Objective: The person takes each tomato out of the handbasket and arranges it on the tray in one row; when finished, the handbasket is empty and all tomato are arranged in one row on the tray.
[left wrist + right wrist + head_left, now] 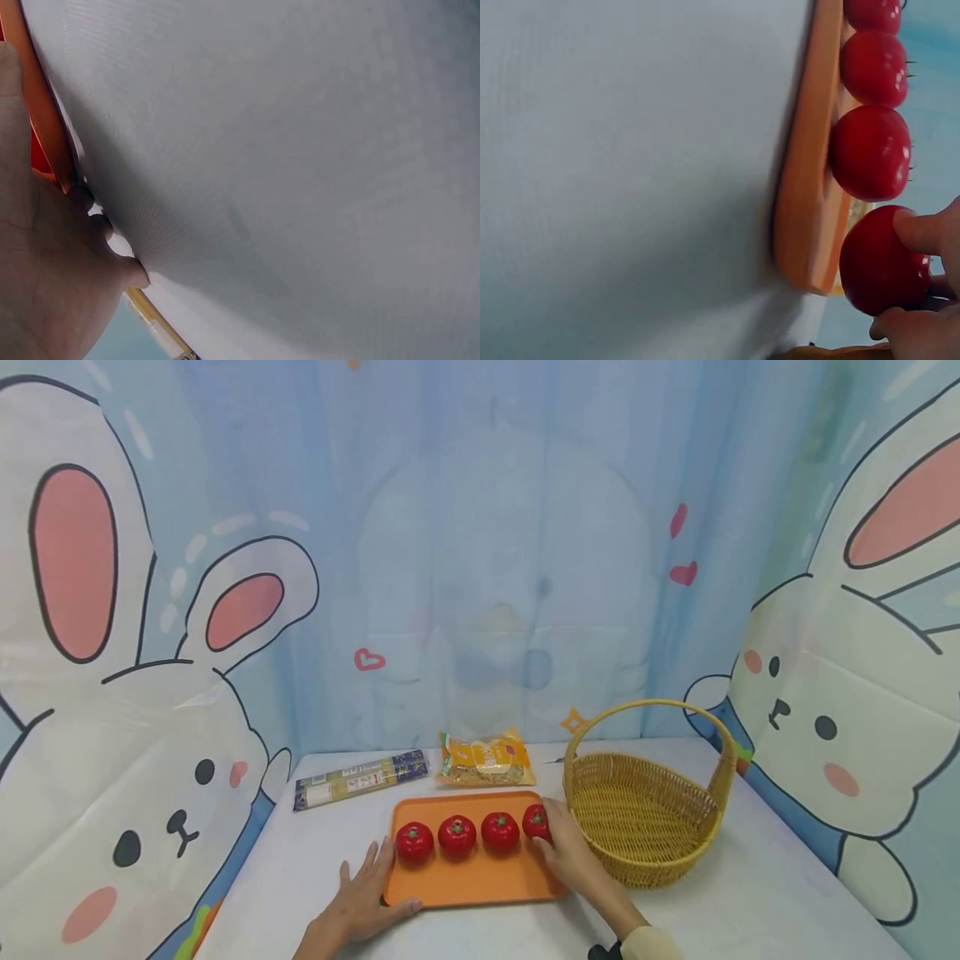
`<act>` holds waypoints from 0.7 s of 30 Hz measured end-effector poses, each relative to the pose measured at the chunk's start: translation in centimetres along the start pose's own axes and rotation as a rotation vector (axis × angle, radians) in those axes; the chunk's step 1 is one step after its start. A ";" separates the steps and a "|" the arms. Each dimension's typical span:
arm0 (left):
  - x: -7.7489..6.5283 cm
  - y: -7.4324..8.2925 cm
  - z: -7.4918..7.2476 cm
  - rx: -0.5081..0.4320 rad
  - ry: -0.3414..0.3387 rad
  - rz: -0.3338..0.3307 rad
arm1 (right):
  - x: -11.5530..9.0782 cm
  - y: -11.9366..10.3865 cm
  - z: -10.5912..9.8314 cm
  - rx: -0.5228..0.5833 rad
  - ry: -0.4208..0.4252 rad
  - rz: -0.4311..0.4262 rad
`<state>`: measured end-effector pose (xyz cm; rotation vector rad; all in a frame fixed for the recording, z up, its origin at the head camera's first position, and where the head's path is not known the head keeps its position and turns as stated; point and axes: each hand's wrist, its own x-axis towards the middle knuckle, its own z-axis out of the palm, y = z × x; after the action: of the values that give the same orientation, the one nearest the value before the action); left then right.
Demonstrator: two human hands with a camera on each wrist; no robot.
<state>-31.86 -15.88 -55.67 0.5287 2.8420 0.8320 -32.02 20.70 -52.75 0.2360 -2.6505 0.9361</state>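
An orange tray (480, 889) lies on the white table and bears several red tomatoes in a row, among them one at the left end (414, 843). My right hand (568, 856) grips the rightmost tomato (881, 262), fingers and thumb curled around its sides at the tray's right end. In the right wrist view, a gap separates this tomato from its neighbour (871, 152). My left hand (363, 893) touches the tray's front left corner with spread, fairly straight fingers, the thumb along the front rim. The left wrist view shows only part of this hand, beside the tray's edge (46, 120).
Just right of my right hand stands a woven basket (645, 864) with a tall arched handle. Behind the tray lie a yellow-orange food packet (487, 760) and a long, narrow packet (360, 781) with dark blue ends. A rabbit-printed curtain (495, 568) encloses the table's back and sides.
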 end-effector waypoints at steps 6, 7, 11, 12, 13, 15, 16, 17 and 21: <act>0.0 -0.1 0.1 0.001 0.004 -0.004 | -0.2 0.8 1.1 -0.012 0.007 0.016; 0.0 -0.1 0.1 0.000 0.004 -0.004 | -0.3 0.9 1.2 -0.011 0.013 0.017; 0.1 -0.2 0.2 -0.015 -0.001 0.003 | -0.3 1.3 1.4 0.001 0.024 0.012; 0.1 -0.1 0.1 -0.016 -0.004 0.000 | -0.3 1.3 1.4 0.005 0.024 0.014; 0.1 -0.2 0.1 -0.022 -0.004 0.001 | -0.3 1.3 1.5 0.003 0.021 0.019; 0.1 0.0 0.0 -0.029 -0.003 0.002 | -0.3 1.4 1.6 0.001 0.016 0.034; 0.1 -0.1 0.0 -0.030 -0.005 0.003 | -0.3 1.4 1.6 0.002 0.015 0.045; 0.1 0.0 -0.1 -0.031 -0.004 0.001 | -0.3 1.4 1.7 0.004 0.018 0.052; 0.0 0.0 -0.1 -0.034 -0.005 -0.001 | -0.2 1.3 2.0 0.011 0.037 0.089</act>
<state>-31.88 -15.93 -55.58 0.5243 2.8184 0.8755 -32.61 20.44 -55.04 0.1021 -2.6416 0.9731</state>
